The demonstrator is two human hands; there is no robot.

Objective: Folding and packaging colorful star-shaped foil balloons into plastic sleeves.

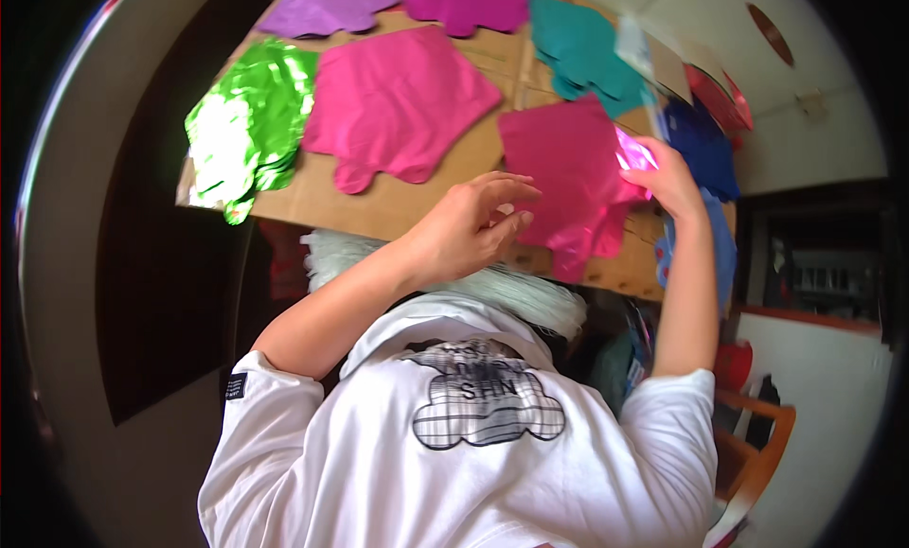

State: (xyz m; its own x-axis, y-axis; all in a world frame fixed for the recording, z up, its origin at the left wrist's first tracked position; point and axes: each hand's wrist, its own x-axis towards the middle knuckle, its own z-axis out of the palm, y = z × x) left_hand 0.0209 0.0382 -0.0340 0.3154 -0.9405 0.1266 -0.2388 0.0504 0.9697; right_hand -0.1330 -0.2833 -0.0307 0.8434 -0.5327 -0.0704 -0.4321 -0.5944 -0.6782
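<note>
A dark pink, flat foil piece, which looks like an uninflated foil balloon, lies at the right of the cardboard-covered table. My right hand pinches a shiny pink foil piece at its right edge; whether the two are joined I cannot tell. Over the left side of the dark pink piece, my left hand is held with bent fingers and thumb apart, nothing between them. To its left are a brighter pink foil piece and a shiny green foil stack.
Along the far edge lie purple, magenta and teal foil pieces. Blue foil sits at the right edge. A bundle of whitish strands lies below the cardboard's near edge. A wooden chair stands at lower right.
</note>
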